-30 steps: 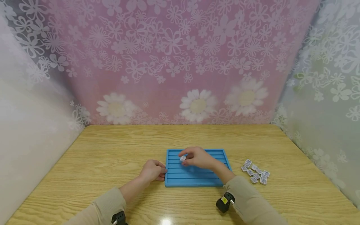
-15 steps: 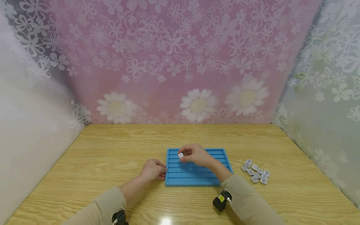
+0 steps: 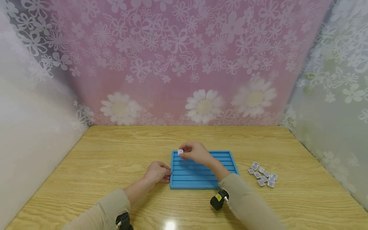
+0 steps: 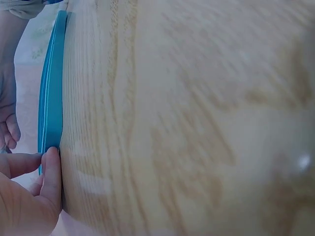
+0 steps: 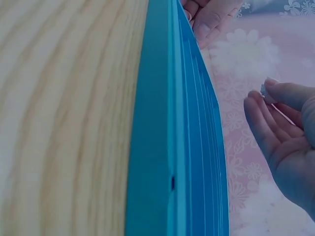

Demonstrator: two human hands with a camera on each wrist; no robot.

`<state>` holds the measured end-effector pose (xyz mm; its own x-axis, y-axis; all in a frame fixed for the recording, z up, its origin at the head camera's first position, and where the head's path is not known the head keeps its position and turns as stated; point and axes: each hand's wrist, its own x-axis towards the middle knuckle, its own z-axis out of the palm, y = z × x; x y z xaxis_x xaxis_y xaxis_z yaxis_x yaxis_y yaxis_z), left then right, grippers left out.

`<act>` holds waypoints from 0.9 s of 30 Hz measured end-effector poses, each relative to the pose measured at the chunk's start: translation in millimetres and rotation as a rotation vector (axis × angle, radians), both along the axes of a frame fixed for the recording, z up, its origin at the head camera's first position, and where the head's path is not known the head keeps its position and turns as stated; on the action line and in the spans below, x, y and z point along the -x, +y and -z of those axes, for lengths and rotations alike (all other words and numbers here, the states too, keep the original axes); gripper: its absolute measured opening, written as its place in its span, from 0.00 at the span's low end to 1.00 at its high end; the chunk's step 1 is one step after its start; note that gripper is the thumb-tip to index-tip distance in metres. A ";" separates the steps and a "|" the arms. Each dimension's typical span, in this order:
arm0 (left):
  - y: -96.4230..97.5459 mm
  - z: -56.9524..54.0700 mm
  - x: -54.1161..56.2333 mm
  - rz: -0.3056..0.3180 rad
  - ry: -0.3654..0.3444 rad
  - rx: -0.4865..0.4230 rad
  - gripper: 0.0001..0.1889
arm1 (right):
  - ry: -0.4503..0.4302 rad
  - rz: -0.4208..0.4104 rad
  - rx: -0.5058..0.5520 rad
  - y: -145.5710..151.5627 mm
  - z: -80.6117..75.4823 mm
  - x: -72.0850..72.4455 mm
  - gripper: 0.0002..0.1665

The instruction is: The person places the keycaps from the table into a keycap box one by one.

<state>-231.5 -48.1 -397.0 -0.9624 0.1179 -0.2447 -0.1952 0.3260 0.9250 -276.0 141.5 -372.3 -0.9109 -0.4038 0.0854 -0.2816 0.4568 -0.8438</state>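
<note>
A ridged blue tray [image 3: 195, 183] lies on the wooden table, its grooves running left to right. My left hand [image 3: 157, 172] grips the tray's left edge; in the left wrist view the thumb and fingers [image 4: 51, 172] meet at its rim. Over the far left corner of the tray, my right hand [image 3: 196, 152] pinches a small white tile [image 3: 180, 152] between thumb and fingertips. That tile is mostly covered by the fingers in the right wrist view, where the hand [image 5: 290, 132] appears apart from the tray [image 5: 197, 147].
Several small white tiles with dark printed faces [image 3: 261, 181] lie in a loose cluster on the table [image 3: 129, 143], right of the tray. A flowered pink curtain [image 3: 161, 73] hangs behind the table, with pale curtains at both sides.
My right hand has moved away from me and to the left with the tile, from above the tray's grooves to its far left corner. My left hand stays at the tray's edge.
</note>
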 end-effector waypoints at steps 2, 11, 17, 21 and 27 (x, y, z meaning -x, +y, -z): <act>0.2 -0.7 -0.1 -0.004 -0.002 -0.005 0.07 | 0.015 0.016 -0.017 -2.4 -0.8 1.9 0.14; 0.3 0.0 -0.7 -0.029 -0.014 -0.024 0.08 | 0.080 0.044 -0.120 -4.6 1.8 9.7 0.11; 1.1 -1.0 -1.8 -0.043 -0.019 -0.032 0.07 | 0.096 0.061 -0.184 -7.0 2.1 14.5 0.11; 1.0 -1.1 -2.1 -0.039 -0.018 -0.035 0.07 | 0.109 0.070 -0.202 -11.3 2.3 17.2 0.09; 1.0 -1.2 -2.9 -0.032 -0.013 -0.034 0.08 | 0.118 0.100 -0.226 -18.0 5.1 20.6 0.07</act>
